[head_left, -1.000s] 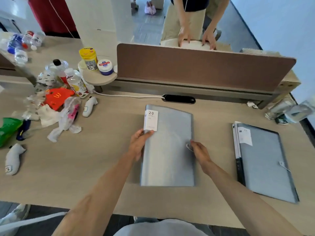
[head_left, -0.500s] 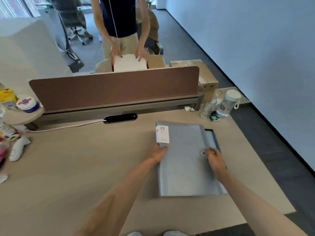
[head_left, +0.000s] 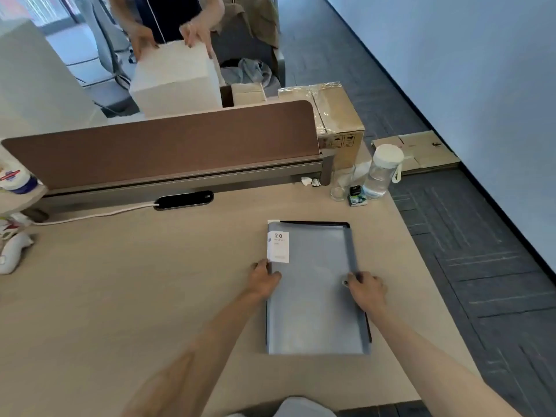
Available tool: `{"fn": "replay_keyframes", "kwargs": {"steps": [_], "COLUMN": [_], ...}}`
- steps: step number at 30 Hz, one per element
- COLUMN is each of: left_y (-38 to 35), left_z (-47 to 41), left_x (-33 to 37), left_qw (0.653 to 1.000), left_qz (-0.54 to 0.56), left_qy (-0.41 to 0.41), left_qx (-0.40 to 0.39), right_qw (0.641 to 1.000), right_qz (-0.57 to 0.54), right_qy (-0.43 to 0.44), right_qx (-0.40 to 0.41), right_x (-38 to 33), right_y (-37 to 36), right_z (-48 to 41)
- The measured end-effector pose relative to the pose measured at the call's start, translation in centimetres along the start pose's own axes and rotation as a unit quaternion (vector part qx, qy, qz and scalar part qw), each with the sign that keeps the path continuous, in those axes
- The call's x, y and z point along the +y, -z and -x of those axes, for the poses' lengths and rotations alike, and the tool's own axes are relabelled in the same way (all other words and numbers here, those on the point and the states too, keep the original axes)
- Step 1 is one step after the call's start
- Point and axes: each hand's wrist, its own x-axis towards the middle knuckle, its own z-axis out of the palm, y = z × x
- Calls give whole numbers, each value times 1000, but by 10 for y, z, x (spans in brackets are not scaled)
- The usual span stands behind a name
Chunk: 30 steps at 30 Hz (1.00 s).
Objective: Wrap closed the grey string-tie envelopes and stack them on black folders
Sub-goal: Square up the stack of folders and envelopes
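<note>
A grey string-tie envelope (head_left: 313,290) with a white label reading "20" (head_left: 278,246) lies flat on top of a stack at the desk's right side. Black folder edges (head_left: 316,223) show under it along the far and right sides. My left hand (head_left: 264,278) grips the envelope's left edge just below the label. My right hand (head_left: 365,285) holds its right edge, fingers over the tie button. Both hands rest on the envelope.
A brown divider panel (head_left: 162,149) runs along the desk's back. A clear bottle with a white cap (head_left: 382,173), a glass (head_left: 338,188) and a small carton stand at the back right corner. The desk's right edge is close. Across the divider a person handles a white box (head_left: 177,79).
I carried the envelope rightward from the desk's middle and set it down on the stack with the black folders. My view swung right with it.
</note>
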Motion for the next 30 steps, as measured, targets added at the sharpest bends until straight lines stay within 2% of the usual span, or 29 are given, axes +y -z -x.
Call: {"fn": "replay_keyframes", "kwargs": {"steps": [6, 11, 17, 21, 23, 26, 30], "left_y": [-12, -22, -21, -15, -12, 0, 30], "left_z": [3, 2, 5, 5, 6, 14, 28], "left_x": [9, 0, 10, 28, 40, 54, 56], "left_qw": [997, 990, 968, 959, 963, 964, 954], "left_qz": [-8, 92, 215, 253, 255, 265, 291], "left_qy": [49, 89, 122, 105, 75, 6, -62], "left_qx": [-64, -54, -29, -68, -38, -10, -31], "right_qw": [994, 995, 996, 992, 984, 962, 905], "right_qz": [-103, -95, -85, -121, -163, -260, -410], "right_qy": [26, 31, -5, -24, -32, -46, -11], "right_qx": [-29, -28, -20, -39, -57, -75, -111], "right_x": [0, 5, -7, -9, -4, 11, -49], "right_y": [4, 2, -2, 3, 4, -10, 23], "right_z": [-6, -10, -4, -7, -14, -44, 3]}}
